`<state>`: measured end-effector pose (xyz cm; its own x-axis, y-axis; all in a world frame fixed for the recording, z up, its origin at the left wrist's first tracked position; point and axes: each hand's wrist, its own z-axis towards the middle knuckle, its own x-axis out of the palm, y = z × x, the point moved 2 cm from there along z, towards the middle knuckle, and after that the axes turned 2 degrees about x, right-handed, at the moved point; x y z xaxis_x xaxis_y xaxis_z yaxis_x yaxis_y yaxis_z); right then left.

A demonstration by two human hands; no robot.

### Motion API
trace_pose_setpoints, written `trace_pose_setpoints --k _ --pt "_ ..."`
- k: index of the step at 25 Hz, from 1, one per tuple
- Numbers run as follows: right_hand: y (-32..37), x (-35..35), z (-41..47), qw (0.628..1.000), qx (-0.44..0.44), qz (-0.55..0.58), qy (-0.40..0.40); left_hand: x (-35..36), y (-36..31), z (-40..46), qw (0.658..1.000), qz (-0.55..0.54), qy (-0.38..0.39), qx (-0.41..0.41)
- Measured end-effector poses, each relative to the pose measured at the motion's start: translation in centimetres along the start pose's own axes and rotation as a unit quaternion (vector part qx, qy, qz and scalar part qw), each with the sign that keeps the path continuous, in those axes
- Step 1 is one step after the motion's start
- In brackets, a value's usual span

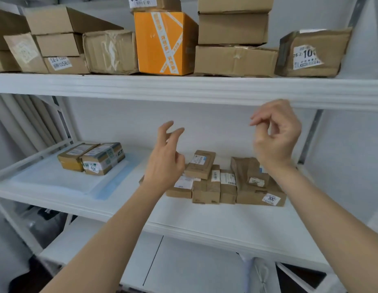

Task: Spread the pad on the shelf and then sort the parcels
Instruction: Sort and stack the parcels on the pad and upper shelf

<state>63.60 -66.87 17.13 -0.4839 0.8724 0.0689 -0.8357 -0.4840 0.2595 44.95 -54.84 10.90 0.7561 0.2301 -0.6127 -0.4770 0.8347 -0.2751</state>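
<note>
A white pad with a blue edge (63,180) lies flat on the left part of the middle shelf (205,220). Two taped brown parcels (93,158) sit side by side on the pad's far end. Several small brown parcels (224,182) with white labels lie huddled at the shelf's middle right. My left hand (166,163) hovers above the left end of that group, fingers relaxed, holding nothing. My right hand (276,137) hangs higher over the group's right end, fingers loosely curled, empty.
The upper shelf (184,87) carries many cardboard boxes, among them an orange box (162,42). A lower white shelf (194,265) shows beneath my arms. A white radiator (25,121) and the rack's posts stand at the left.
</note>
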Motion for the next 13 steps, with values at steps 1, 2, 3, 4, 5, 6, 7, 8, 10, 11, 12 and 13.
trace_pose_setpoints --k 1,2,3,4,5,6,7,8,10,11,12,13 --pt "-0.8 -0.2 -2.0 0.999 0.015 -0.014 0.032 0.7 1.0 -1.0 0.998 0.011 0.034 -0.055" --pt "-1.9 -0.2 -3.7 0.997 0.04 -0.025 0.067 1.5 1.9 -1.9 0.991 0.02 0.079 -0.109" --pt "-3.2 0.0 -5.0 0.992 0.076 -0.035 0.098 2.2 2.7 -2.7 0.978 0.021 0.139 -0.151" --pt "-4.5 0.3 -6.0 0.983 0.123 -0.047 0.126 3.0 3.4 -3.4 0.962 0.011 0.209 -0.177" --pt "-5.9 0.6 -6.8 0.971 0.177 -0.061 0.15 3.8 3.9 -4.0 0.942 -0.006 0.276 -0.189" --pt "-7.3 0.9 -7.6 0.953 0.23 -0.083 0.178 4.4 4.4 -4.6 0.926 -0.023 0.323 -0.195" --pt "-8.8 1.1 -8.2 0.932 0.272 -0.114 0.212 5.0 4.7 -5.0 0.915 -0.038 0.346 -0.202" --pt "-10.3 1.0 -8.7 0.907 0.305 -0.15 0.25 5.3 4.8 -5.2 0.911 -0.047 0.352 -0.209" --pt "-14.5 0.5 -10.1 0.844 0.365 -0.213 0.331 6.2 5.1 -5.1 0.908 -0.048 0.351 -0.224" --pt "-16.9 0.1 -10.9 0.811 0.397 -0.238 0.357 6.8 5.2 -4.9 0.906 -0.041 0.354 -0.231" --pt "-19.0 -0.4 -11.6 0.783 0.424 -0.263 0.371 7.5 5.4 -4.5 0.904 -0.033 0.357 -0.235" --pt "-20.9 -0.7 -12.2 0.761 0.441 -0.29 0.377 8.3 5.6 -4.2 0.903 -0.03 0.357 -0.237"
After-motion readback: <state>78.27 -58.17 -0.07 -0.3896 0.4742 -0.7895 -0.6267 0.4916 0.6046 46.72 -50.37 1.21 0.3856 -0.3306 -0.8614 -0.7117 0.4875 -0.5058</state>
